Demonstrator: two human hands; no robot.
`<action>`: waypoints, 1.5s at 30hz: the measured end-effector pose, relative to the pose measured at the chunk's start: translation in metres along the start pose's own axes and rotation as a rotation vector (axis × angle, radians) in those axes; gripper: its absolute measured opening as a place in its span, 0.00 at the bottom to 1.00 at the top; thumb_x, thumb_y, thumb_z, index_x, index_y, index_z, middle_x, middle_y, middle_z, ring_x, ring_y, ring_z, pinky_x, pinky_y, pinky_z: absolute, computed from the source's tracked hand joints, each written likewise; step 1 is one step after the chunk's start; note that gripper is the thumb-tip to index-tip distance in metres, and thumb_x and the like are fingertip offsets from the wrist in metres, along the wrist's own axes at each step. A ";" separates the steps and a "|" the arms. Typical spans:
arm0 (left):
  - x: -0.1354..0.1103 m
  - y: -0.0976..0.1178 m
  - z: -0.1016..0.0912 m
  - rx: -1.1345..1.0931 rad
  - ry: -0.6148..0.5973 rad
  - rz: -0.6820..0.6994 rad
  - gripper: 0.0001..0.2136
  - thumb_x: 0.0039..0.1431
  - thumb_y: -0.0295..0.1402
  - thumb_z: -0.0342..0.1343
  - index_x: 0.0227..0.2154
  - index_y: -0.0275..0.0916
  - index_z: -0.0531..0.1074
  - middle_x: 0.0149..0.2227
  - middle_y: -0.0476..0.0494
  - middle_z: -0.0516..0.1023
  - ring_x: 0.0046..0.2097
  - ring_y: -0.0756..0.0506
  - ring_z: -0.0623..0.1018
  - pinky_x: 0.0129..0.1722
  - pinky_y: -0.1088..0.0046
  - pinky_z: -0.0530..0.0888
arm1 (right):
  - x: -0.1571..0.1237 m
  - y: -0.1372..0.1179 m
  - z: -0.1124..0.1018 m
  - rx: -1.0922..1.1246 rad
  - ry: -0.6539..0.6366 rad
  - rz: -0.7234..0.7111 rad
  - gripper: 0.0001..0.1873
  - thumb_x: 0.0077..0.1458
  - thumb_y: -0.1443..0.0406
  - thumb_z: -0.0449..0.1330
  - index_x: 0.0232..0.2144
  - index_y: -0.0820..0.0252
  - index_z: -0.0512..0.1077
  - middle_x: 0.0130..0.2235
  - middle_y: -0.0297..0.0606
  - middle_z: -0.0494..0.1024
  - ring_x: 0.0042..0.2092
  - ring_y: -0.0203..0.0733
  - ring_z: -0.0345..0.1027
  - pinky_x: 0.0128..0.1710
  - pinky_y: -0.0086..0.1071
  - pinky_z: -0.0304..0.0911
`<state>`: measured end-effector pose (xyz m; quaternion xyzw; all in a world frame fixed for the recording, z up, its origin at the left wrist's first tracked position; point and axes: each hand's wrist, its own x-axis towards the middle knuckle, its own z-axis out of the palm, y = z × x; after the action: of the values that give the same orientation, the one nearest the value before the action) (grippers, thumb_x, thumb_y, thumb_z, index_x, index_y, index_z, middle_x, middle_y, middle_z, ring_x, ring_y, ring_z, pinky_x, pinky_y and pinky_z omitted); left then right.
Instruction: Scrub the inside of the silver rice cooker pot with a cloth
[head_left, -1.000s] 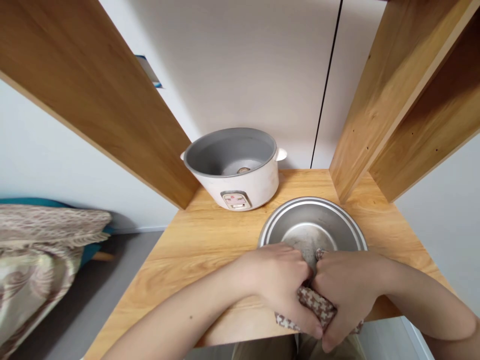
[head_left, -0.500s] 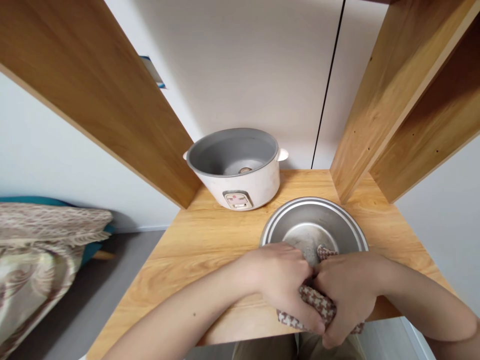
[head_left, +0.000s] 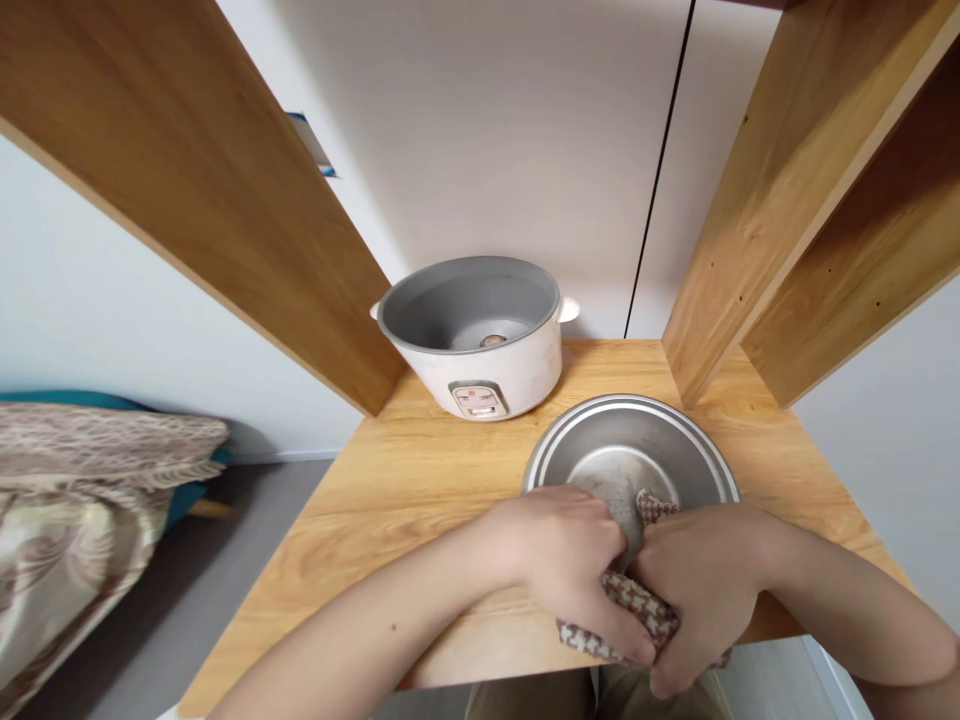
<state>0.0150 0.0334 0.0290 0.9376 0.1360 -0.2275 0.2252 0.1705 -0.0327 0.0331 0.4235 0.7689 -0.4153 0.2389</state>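
Note:
My left hand [head_left: 574,560] and my right hand [head_left: 705,585] are both closed on a brown-and-white houndstooth cloth [head_left: 637,605] at the near rim of a steel inner pot [head_left: 630,450]. The pot stands on the wooden table [head_left: 420,490], right of centre. Part of the cloth pokes up inside the pot between my hands. Behind the pot, to its left, sits a white rice cooker body [head_left: 480,335], open and empty, with a grey inside.
Wooden shelf panels rise on the left [head_left: 187,190] and on the right [head_left: 795,190] of the table. A white wall stands behind. At the far left, lower down, lies a patterned blanket [head_left: 82,500] over something teal.
The cloth's upper tip has crept a little to the right inside the pot, and my hands have shifted slightly with it. The view has drifted a bit.

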 end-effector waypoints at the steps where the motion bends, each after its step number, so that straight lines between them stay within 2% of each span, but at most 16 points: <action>1: 0.000 0.000 -0.001 0.002 -0.004 -0.002 0.34 0.43 0.69 0.52 0.26 0.40 0.82 0.19 0.43 0.77 0.19 0.46 0.68 0.18 0.68 0.61 | 0.000 0.000 0.000 0.001 -0.007 -0.002 0.24 0.45 0.44 0.60 0.17 0.57 0.70 0.21 0.31 0.74 0.25 0.38 0.66 0.32 0.32 0.62; 4: 0.000 0.001 -0.002 0.007 -0.012 -0.011 0.34 0.43 0.69 0.52 0.28 0.40 0.83 0.21 0.42 0.78 0.20 0.45 0.71 0.18 0.68 0.62 | 0.001 0.001 0.000 0.007 0.013 -0.037 0.23 0.45 0.45 0.61 0.19 0.57 0.73 0.22 0.31 0.76 0.27 0.39 0.69 0.34 0.32 0.63; 9: 0.000 0.002 -0.001 0.010 -0.016 -0.026 0.35 0.43 0.69 0.52 0.30 0.40 0.83 0.23 0.39 0.80 0.23 0.43 0.74 0.20 0.67 0.64 | 0.002 0.003 0.000 -0.009 0.067 -0.081 0.22 0.45 0.46 0.63 0.28 0.58 0.79 0.26 0.33 0.79 0.31 0.41 0.71 0.35 0.32 0.63; 18: 0.000 0.000 0.001 -0.004 0.007 -0.017 0.33 0.42 0.68 0.53 0.29 0.41 0.83 0.22 0.40 0.79 0.22 0.43 0.73 0.19 0.68 0.63 | 0.004 0.004 0.001 -0.041 0.071 -0.087 0.25 0.43 0.43 0.63 0.32 0.57 0.80 0.30 0.34 0.80 0.34 0.43 0.72 0.39 0.33 0.64; 25: 0.000 0.000 0.001 0.002 0.000 -0.014 0.34 0.43 0.69 0.52 0.27 0.40 0.83 0.21 0.41 0.78 0.21 0.44 0.72 0.19 0.67 0.62 | 0.002 0.002 0.002 -0.030 0.034 -0.005 0.25 0.43 0.42 0.61 0.26 0.57 0.78 0.25 0.34 0.76 0.29 0.42 0.68 0.33 0.33 0.63; 31: 0.000 0.000 0.000 -0.001 0.001 -0.004 0.34 0.43 0.68 0.53 0.27 0.40 0.83 0.21 0.40 0.79 0.21 0.44 0.72 0.19 0.67 0.63 | 0.003 0.004 0.004 -0.065 0.089 -0.056 0.26 0.43 0.41 0.60 0.22 0.58 0.76 0.22 0.33 0.74 0.26 0.39 0.64 0.31 0.32 0.61; 36: 0.000 0.000 0.001 -0.025 0.010 -0.011 0.34 0.42 0.69 0.52 0.27 0.40 0.83 0.21 0.41 0.78 0.20 0.45 0.71 0.19 0.68 0.62 | 0.007 0.010 0.007 -0.112 0.194 -0.152 0.28 0.42 0.40 0.61 0.28 0.58 0.80 0.27 0.35 0.78 0.28 0.40 0.66 0.34 0.33 0.61; 40: 0.000 0.000 0.002 -0.037 0.018 -0.011 0.35 0.42 0.69 0.52 0.27 0.40 0.82 0.20 0.41 0.77 0.20 0.45 0.70 0.18 0.68 0.62 | 0.008 0.012 0.008 -0.102 0.201 -0.167 0.29 0.41 0.39 0.62 0.31 0.56 0.80 0.28 0.35 0.79 0.29 0.41 0.67 0.33 0.33 0.61; 45: 0.000 0.000 0.001 -0.035 0.015 -0.022 0.34 0.41 0.69 0.53 0.28 0.40 0.83 0.21 0.41 0.78 0.21 0.44 0.71 0.19 0.67 0.63 | 0.007 0.011 0.005 -0.100 0.166 -0.129 0.29 0.41 0.39 0.62 0.29 0.58 0.80 0.27 0.35 0.78 0.27 0.41 0.66 0.33 0.33 0.62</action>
<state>0.0147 0.0330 0.0283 0.9335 0.1521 -0.2208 0.2381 0.1760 -0.0309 0.0203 0.3936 0.8316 -0.3541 0.1679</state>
